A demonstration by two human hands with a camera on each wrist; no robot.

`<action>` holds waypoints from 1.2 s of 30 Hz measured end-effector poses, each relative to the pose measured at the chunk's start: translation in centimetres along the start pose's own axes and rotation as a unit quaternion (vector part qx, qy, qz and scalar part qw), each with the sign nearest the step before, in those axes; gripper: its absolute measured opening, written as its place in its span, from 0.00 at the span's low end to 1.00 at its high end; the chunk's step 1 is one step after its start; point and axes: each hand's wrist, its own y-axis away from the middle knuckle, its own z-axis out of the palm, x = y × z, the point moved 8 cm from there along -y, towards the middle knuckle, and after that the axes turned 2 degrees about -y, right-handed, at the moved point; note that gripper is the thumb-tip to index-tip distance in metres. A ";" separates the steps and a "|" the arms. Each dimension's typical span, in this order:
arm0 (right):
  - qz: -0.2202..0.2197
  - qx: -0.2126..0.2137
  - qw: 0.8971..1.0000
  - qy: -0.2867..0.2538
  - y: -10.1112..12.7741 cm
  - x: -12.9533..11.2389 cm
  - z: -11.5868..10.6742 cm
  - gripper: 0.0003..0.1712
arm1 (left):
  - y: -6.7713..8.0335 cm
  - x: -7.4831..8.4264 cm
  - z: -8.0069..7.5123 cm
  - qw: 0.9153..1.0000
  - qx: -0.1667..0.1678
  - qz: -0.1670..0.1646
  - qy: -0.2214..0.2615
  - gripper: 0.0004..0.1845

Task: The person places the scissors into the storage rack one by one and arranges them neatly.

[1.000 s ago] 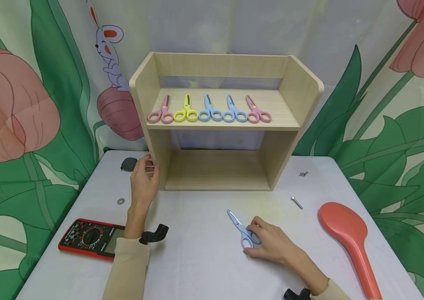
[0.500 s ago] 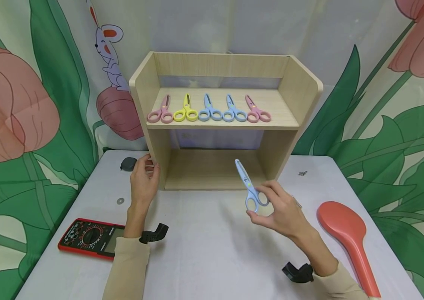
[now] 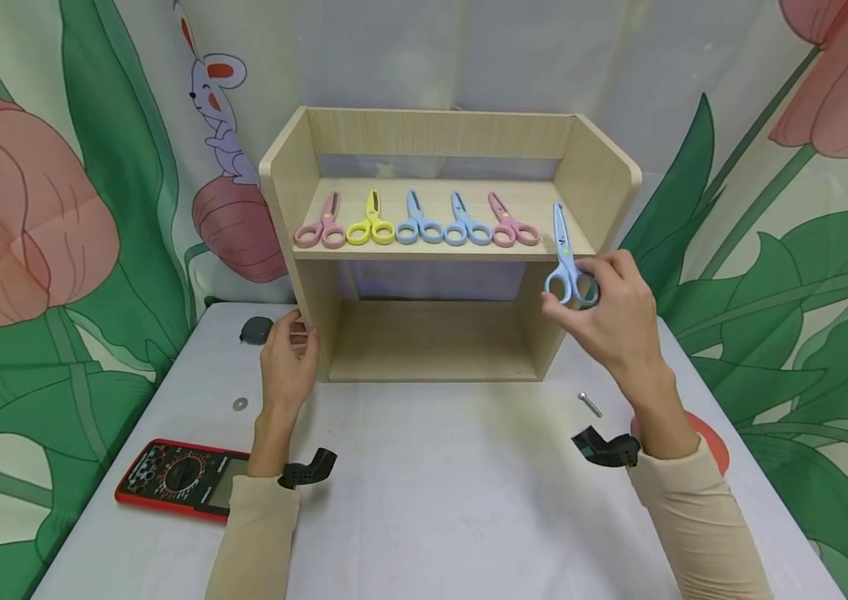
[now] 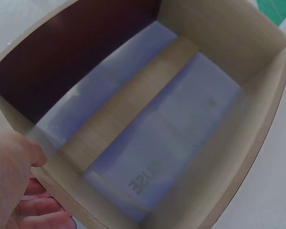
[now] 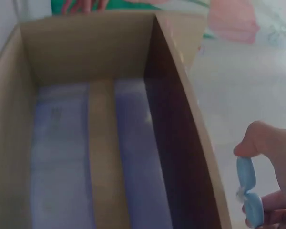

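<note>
My right hand (image 3: 604,312) pinches the handles of a light blue pair of scissors (image 3: 564,258), blades pointing up, in front of the right end of the wooden shelf's (image 3: 434,250) upper board. The right wrist view shows the blue handles (image 5: 250,191) between my fingers, beside the shelf's right wall. On that upper board lie several scissors in a row: pink (image 3: 321,225), yellow (image 3: 371,223), two blue (image 3: 442,223) and pink (image 3: 511,225). My left hand (image 3: 290,354) grips the front edge of the shelf's left wall, thumb (image 4: 19,152) on the inner side.
A red multimeter (image 3: 179,479) lies at the table's front left. A washer (image 3: 240,404) and a dark round object (image 3: 257,329) sit left of the shelf. A bolt (image 3: 590,404) lies right of it, and a red paddle (image 3: 716,450) shows behind my right forearm.
My right hand lifted the blue scissors off the table, carried them up and to the right, and now holds them at the shelf's upper board. The left hand stayed put.
</note>
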 end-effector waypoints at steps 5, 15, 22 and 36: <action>0.052 -0.036 0.998 0.024 -2.3 1.2 0.7 0.35 | 0.1 0.0 0.2 1.000 -0.001 -0.003 0.000 0.21; 0.054 -0.035 0.996 0.064 -3.4 1.1 1.6 0.29 | 0.2 0.1 0.0 1.000 -0.001 -0.005 -0.004 0.22; 0.074 -0.085 0.989 0.100 -4.4 1.4 2.7 0.29 | 0.2 0.2 -0.1 1.000 0.000 0.000 -0.006 0.21; 0.004 0.051 0.998 0.031 -1.7 -0.5 0.9 0.27 | 1.1 2.6 -1.3 0.998 0.058 0.032 -0.024 0.21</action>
